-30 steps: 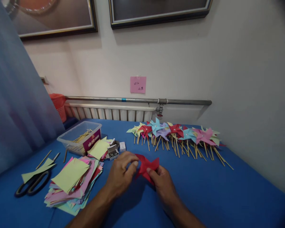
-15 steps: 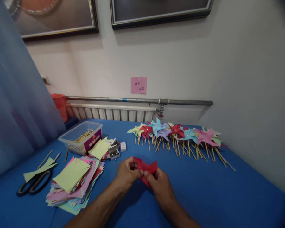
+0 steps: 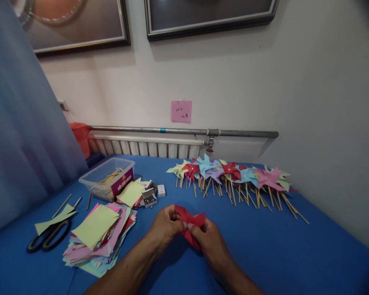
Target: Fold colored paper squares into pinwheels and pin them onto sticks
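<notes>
Red paper (image 3: pixel 191 221) now pinched tighter between left hand (image 3: pixel 164 225) and right hand (image 3: pixel 209 241), flaps drawn toward centre. Both hands grasp it above the worktop (image 3: pixel 295 254); folding looks nearly done.

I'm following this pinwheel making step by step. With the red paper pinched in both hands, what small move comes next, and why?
Probably a reach by the left hand to the open pin box. Both hands pinch the red paper, the right hand on its folded points at the centre, with no pin visible there; the finished pinwheels each show one.
</notes>
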A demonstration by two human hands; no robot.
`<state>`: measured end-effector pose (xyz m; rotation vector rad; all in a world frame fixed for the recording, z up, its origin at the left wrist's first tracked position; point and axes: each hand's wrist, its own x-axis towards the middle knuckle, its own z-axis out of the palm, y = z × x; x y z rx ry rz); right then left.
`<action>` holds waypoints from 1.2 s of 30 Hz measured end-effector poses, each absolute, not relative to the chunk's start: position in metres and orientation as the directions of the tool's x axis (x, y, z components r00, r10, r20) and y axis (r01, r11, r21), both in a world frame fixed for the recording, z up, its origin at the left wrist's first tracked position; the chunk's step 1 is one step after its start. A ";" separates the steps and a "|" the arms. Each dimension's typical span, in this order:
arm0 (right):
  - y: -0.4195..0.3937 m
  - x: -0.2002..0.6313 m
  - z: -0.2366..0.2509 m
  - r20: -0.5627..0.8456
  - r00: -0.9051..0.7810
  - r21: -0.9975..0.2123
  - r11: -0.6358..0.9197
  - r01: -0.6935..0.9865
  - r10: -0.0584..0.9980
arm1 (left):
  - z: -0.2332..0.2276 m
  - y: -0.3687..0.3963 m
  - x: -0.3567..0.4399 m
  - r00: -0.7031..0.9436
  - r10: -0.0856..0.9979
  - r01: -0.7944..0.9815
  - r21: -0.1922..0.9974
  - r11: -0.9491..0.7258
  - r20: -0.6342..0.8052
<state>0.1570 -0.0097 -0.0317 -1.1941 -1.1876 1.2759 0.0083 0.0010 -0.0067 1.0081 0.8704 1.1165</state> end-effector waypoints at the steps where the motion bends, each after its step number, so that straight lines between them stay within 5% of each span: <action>1: -0.010 0.157 -0.032 -0.034 -0.032 -0.999 -0.035 -0.035 0.999 | -0.007 0.002 0.008 0.227 0.972 -0.298 0.945 0.135 -0.067; 36: -0.006 0.159 -0.046 -0.045 -0.025 -0.999 -0.045 0.021 0.999 | -0.012 0.003 0.010 0.160 0.985 -0.275 0.956 0.100 -0.058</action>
